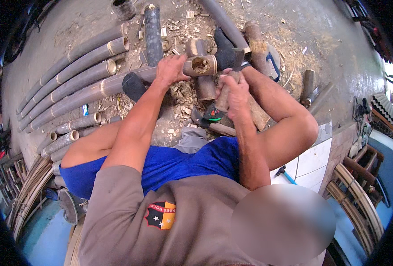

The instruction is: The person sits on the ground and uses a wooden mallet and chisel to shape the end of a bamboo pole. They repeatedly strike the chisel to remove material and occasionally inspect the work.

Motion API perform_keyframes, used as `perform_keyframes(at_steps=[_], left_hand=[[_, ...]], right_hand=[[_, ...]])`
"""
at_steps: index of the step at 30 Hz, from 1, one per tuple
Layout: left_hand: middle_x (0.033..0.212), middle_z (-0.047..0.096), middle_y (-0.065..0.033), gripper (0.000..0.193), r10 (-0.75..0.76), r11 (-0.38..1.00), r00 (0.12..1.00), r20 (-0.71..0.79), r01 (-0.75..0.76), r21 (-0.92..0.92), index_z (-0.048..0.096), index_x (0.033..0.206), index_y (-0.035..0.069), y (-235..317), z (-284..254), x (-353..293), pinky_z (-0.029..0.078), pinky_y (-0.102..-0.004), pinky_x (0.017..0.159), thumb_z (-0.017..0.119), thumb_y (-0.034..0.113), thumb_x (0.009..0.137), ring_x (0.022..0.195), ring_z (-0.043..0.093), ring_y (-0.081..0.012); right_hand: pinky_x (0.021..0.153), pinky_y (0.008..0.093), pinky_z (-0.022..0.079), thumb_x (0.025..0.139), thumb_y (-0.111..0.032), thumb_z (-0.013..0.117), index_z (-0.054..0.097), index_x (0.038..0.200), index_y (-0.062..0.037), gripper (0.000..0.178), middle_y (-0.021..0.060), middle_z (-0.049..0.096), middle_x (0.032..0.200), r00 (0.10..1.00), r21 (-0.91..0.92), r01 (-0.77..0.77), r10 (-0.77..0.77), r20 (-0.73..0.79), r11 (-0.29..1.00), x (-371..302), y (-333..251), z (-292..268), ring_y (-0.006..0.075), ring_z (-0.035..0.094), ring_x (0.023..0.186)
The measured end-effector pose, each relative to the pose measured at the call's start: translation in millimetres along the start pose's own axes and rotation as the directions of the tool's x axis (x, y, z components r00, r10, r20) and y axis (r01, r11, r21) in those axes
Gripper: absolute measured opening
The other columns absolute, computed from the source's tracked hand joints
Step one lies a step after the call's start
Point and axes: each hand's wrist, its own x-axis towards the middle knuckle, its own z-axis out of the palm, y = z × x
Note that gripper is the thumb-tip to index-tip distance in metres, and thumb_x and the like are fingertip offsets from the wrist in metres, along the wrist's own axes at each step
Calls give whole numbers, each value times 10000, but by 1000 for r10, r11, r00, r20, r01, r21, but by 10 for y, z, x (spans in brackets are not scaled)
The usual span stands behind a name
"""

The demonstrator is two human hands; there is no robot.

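Note:
A long bamboo pole (85,91) runs from the left to the middle, with a rough hole cut into its near-right end. My left hand (171,69) lies over the pole just left of that hole, gripping it. The pole's end rests across a short brown bamboo log (205,88). To the right of the hole, my right hand (235,91) is closed around the thick wooden handle of a chopping tool (237,60). Its dark metal blade points away from me, beside the pole's end. The blade's exact shape is partly unclear. My dark-socked feet are near the pole.
Several cut bamboo poles (90,53) lie in a row at left, with shorter pieces (78,124) nearer me. Wood chips (185,26) cover the floor. A dark tube (153,35) stands beyond my left hand. A green-and-black tool (213,114) and a hammer (286,174) lie close by.

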Motion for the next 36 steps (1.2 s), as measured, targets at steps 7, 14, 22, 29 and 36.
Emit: perform_keyframes(at_steps=[7, 14, 22, 29, 36], left_hand=[[1178, 659, -150, 829, 159, 965, 985, -62, -168, -202, 533, 1299, 113, 73, -72, 132, 532, -473, 932, 872, 519, 660, 1132, 635, -384], [1273, 622, -189, 900, 120, 976, 986, 117, -96, -196, 506, 1371, 71, 246, -39, 327, 520, -477, 947, 838, 554, 688, 1183, 612, -385], [1328, 599, -140, 971, 115, 982, 915, -388, -164, -94, 432, 1513, 104, 556, 236, 38, 400, -483, 1074, 756, 629, 764, 1239, 562, -326], [1632, 232, -250, 966, 340, 919, 855, -391, -391, -58, 388, 1524, 57, 1181, 886, -657, 159, -640, 1215, 798, 463, 750, 1507, 221, -447], [1510, 435, -270, 714, 504, 857, 862, 51, -493, -149, 514, 1429, 39, 1388, 1198, -966, 133, -628, 1228, 677, 404, 838, 1485, 278, -452]], right_hand=[[470, 313, 474, 869, -137, 667, 552, 1080, -90, 245, 30, 567, 732, 992, -180, -32, 9, -126, 983, 142, 885, 317, 157, 558, 534], [487, 303, 452, 873, -158, 643, 554, 1109, -78, 264, 19, 566, 725, 979, -116, -60, 36, -200, 991, 138, 1344, 476, 134, 551, 548], [973, 458, 480, 870, -329, 679, 546, 1323, 1, 575, 262, 663, 1156, 952, -690, 114, -276, -129, 714, -23, 846, -323, 343, 635, 1099], [772, 534, 541, 877, -394, 647, 495, 1399, -36, 651, 256, 715, 873, 971, -831, 74, -229, -65, 551, -265, 714, -815, 466, 700, 842], [786, 604, 526, 862, -381, 642, 540, 1279, -38, 549, 320, 695, 944, 976, -939, 121, -213, 52, 323, -292, 796, -850, 514, 677, 886]])
